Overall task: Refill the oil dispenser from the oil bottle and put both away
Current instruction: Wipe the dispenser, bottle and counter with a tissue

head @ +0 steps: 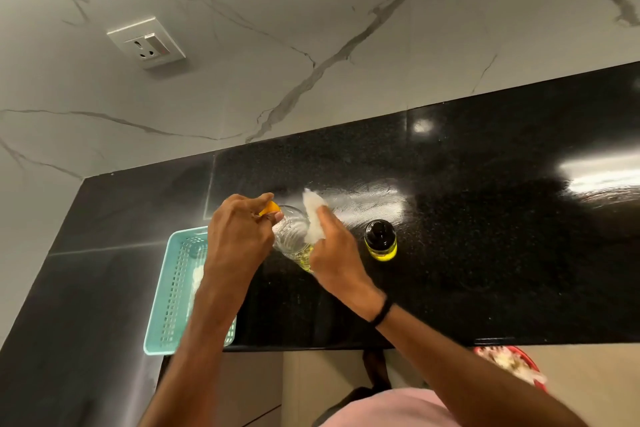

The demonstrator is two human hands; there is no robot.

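A clear plastic oil bottle (292,236) with an orange cap (270,208) stands on the black counter (485,218), a little yellow oil low inside it. My left hand (239,236) grips its neck and cap. My right hand (332,246) presses a crumpled white tissue (313,218) against the bottle's side. The small oil dispenser (380,240), black-topped and full of yellow oil, stands upright just right of my right hand, apart from it.
A teal plastic basket (173,291) with something white inside sits at the counter's left front, partly under my left forearm. An oily smear (363,199) shines behind the bottle. A red bin (512,364) is below the counter edge. A wall socket (147,43) is on the marble backsplash.
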